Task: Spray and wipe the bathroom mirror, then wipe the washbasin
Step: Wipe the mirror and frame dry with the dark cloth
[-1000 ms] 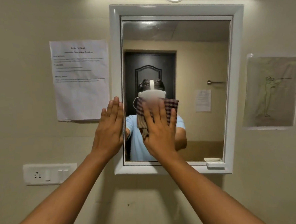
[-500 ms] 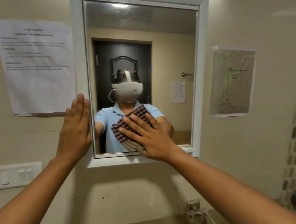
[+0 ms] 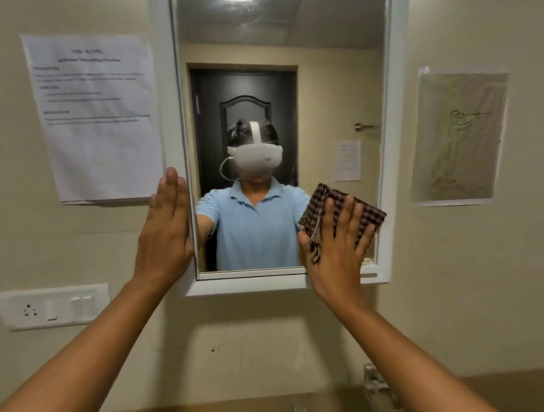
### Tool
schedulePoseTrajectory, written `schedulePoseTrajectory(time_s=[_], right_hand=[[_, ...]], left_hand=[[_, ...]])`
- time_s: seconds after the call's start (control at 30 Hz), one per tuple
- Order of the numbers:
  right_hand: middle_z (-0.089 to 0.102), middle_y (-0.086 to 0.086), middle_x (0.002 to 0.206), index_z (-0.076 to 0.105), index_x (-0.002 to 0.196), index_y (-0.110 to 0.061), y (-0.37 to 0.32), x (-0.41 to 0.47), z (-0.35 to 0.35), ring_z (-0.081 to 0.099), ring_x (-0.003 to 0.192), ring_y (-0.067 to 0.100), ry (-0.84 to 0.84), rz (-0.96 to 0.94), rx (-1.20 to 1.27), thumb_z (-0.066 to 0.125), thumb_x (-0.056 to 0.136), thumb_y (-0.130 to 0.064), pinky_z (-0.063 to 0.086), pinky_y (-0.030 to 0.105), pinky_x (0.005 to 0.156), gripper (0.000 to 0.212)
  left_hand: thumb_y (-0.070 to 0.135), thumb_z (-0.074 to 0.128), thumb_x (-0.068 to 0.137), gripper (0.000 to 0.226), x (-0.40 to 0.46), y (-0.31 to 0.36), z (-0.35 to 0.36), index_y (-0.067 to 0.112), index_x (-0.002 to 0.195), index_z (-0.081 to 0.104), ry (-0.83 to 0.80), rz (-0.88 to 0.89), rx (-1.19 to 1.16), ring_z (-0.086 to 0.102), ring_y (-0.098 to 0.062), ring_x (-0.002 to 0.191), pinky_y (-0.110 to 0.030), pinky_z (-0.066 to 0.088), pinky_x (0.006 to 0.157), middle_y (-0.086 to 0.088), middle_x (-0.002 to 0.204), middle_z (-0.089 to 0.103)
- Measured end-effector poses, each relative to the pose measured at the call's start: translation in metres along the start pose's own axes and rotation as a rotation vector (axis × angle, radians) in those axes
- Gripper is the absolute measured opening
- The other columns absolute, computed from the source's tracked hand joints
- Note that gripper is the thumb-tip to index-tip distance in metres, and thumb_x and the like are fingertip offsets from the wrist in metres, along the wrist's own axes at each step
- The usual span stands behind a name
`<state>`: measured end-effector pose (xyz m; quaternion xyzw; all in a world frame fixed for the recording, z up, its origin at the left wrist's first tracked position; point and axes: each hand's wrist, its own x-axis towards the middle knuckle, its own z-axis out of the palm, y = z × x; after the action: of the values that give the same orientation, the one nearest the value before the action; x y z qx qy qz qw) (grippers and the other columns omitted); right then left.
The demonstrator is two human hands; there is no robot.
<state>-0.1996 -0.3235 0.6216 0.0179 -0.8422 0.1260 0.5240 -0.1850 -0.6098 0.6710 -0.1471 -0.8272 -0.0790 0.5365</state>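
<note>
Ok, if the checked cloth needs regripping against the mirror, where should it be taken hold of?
Judging by its pose, take the folded checked cloth at its lower left edge, where bunched folds hang beside the right hand's thumb. Come from the left: the mirror frame crowds its right corner. The left hand rests flat on the frame's left side.

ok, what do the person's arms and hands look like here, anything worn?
Both forearms are bare up to the frame edge. The left hand and right hand wear no gloves, rings, watch or bands. The mirror reflection shows short light-blue polo sleeves.
</note>
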Motion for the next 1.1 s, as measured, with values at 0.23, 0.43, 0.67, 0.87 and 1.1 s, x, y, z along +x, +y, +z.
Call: schedulePoseTrajectory(time_s=[0.23,0.43,0.67,0.87,1.1], right_hand=[[-0.016,0.006,0.164,-0.003,0.157,-0.024,-0.092,0.003,0.006,-0.016,0.15,0.027,-0.085,-0.349,0.056,0.058,0.086,-0.025,-0.014,0.052,0.118,0.094],[0.001,0.006,0.165,0.013,0.157,-0.021,-0.122,-0.017,0.021,-0.007,0.152,0.023,-0.149,-0.649,0.0,0.054,0.083,-0.029,0.001,0.052,0.121,0.085],[0.012,0.004,0.165,0.022,0.156,-0.023,-0.054,-0.03,0.012,0.001,0.152,0.022,-0.251,-0.973,-0.116,0.049,0.087,-0.034,0.007,0.051,0.121,0.075],[0.038,0.006,0.155,0.052,0.14,-0.016,0.007,-0.02,-0.025,0.028,0.147,0.023,-0.327,-0.859,-0.06,0.048,0.077,-0.027,0.016,0.051,0.12,0.063],[0.061,0.004,0.136,0.065,0.114,-0.014,0.069,-0.014,-0.056,0.057,0.127,0.019,-0.339,-0.656,-0.094,0.042,0.074,-0.031,0.052,0.044,0.096,0.049]], left_hand=[[0.022,0.037,0.094,0.071,0.0,-0.007,0.002,0.005,0.156,0.006,-0.009,0.011,-0.008,0.0,-0.024,0.153,-0.05,0.022,0.12,-0.014,0.165,0.001],[0.029,0.028,0.096,0.068,-0.002,-0.009,0.001,0.004,0.156,0.008,0.009,0.042,-0.02,0.003,-0.028,0.153,-0.053,0.025,0.118,-0.015,0.165,0.002],[0.03,0.032,0.093,0.073,-0.002,-0.014,0.006,0.007,0.157,0.006,0.044,0.05,-0.013,0.0,-0.025,0.153,-0.038,0.008,0.124,-0.012,0.165,-0.001],[0.022,0.037,0.087,0.081,-0.002,-0.012,0.011,0.014,0.157,-0.002,0.041,0.011,-0.01,-0.005,-0.02,0.153,-0.031,0.0,0.124,-0.005,0.165,-0.008],[0.02,0.034,0.09,0.077,-0.002,-0.008,0.009,0.015,0.157,-0.005,0.02,-0.015,0.017,-0.007,-0.02,0.153,-0.032,0.0,0.124,-0.004,0.165,-0.01]])
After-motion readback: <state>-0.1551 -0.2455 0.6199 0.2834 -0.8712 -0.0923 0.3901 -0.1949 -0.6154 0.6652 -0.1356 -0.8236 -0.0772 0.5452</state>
